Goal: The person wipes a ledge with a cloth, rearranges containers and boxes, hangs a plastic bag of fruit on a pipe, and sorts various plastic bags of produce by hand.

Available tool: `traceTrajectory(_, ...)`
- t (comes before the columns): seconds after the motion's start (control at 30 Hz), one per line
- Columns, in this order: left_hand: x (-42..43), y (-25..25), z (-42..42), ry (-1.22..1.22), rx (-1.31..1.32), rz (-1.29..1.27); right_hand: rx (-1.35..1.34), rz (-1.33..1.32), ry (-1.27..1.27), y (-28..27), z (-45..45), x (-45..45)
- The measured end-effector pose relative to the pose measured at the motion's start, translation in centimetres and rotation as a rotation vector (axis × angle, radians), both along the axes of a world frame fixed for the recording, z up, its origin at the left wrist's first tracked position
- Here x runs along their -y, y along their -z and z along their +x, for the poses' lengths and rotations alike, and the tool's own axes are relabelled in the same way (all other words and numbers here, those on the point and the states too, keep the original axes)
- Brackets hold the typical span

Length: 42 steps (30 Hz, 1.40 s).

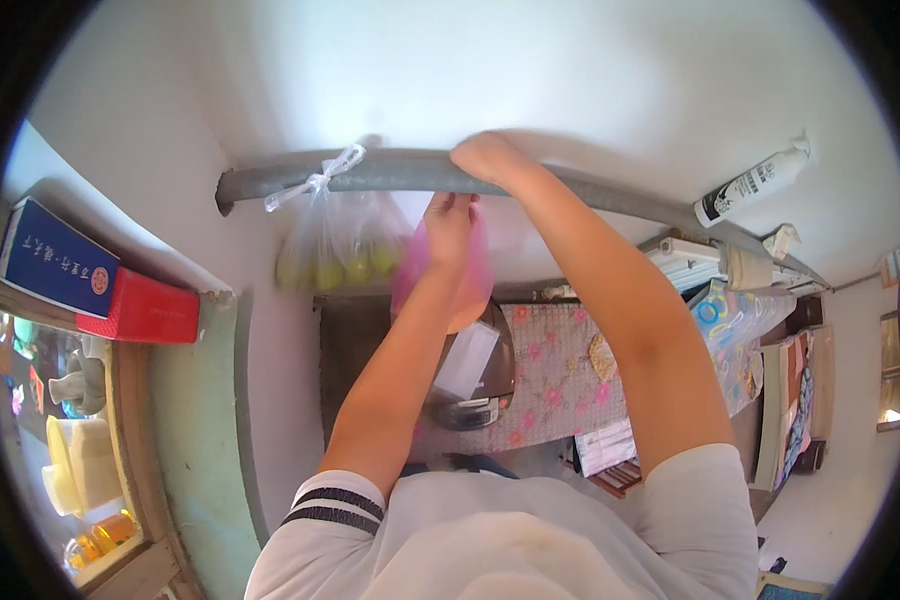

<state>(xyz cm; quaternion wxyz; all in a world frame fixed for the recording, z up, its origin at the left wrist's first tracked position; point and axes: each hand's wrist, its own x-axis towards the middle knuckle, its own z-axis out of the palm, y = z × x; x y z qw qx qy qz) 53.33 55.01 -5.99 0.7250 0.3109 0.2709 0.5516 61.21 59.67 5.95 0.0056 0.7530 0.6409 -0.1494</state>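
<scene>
Just under a grey pipe (pixel 400 176), my left hand (pixel 450 228) is closed at the top of a pink plastic bag (pixel 482 262). The bag hangs below the pipe, partly hidden by my left forearm; what it holds looks orange at the bottom. My right hand (pixel 490 158) reaches up over the pipe, its fingers out of sight behind it, so their grip does not show. To the left, a clear plastic bag (pixel 342 235) of green round fruit hangs from the same pipe by a knot.
A rice cooker (pixel 500 375) with a white box (pixel 467 360) on its lid stands below on a flowered tablecloth (pixel 555 370). At left, a blue box (pixel 58 262) and a red box (pixel 140 306) sit on a cabinet. A white tube-shaped package (pixel 753 183) hangs at right.
</scene>
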Motion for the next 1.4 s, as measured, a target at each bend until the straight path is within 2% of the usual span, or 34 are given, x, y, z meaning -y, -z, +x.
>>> traceTrajectory(0.1,0.2,-0.2,-0.9,0.142,0.251,-0.093,0.009,0.002,0.108,0.9,0.1,-0.7)
traceTrajectory(0.13,0.2,-0.2,-1.2,0.194,0.357,-0.14,0.018,-0.003,0.068,0.4,-0.2,-0.3)
traceTrajectory(0.23,-0.2,0.2,-1.4,0.266,0.453,-0.152,0.013,0.016,0.015,-0.9,-0.8,0.5)
traceTrajectory(0.4,-1.3,1.2,-1.7,0.359,0.386,-0.123,-0.122,0.068,0.2,-0.1,-0.9,0.0)
traceTrajectory(0.5,-1.8,1.2,-2.4,0.409,0.377,-0.142,0.027,0.042,0.118,1.2,-0.2,-1.1)
traceTrajectory(0.63,-1.6,-0.3,-4.1,0.389,0.283,-0.153,-0.095,0.118,0.286,1.4,-0.2,-0.4)
traceTrajectory(0.7,-0.8,-1.8,-5.8,0.321,0.001,-0.163,-0.101,0.171,0.392,3.2,0.6,-1.2)
traceTrajectory(0.73,0.0,-2.7,-6.9,0.289,-0.142,-0.169,-0.094,0.189,0.43,2.3,-0.2,-0.5)
traceTrajectory(0.83,2.9,-5.3,-10.3,0.245,-0.228,-0.048,-0.073,0.276,0.471,1.1,-1.4,1.7)
traceTrajectory(1.0,4.3,-7.9,-12.5,0.358,-0.065,-0.185,-0.098,0.515,0.29,2.0,-0.6,4.0)
traceTrajectory(1.03,4.4,-8.7,-12.6,0.378,-0.031,-0.2,-0.2,0.433,0.336,1.0,-0.9,4.4)
traceTrajectory(1.13,3.8,-10.0,-12.7,0.402,0.067,-0.144,-0.385,0.687,0.416,2.0,0.0,3.6)
traceTrajectory(1.23,3.9,-12.7,-13.0,0.423,0.135,-0.122,-0.8,0.773,0.483,0.9,1.3,3.8)
traceTrajectory(1.33,4.0,-13.9,-13.1,0.475,0.118,-0.097,-0.691,0.871,0.408,-2.2,1.5,5.4)
traceTrajectory(1.4,4.2,-14.8,-13.3,0.496,0.045,-0.079,-0.549,0.807,0.328,-5.8,0.4,7.3)
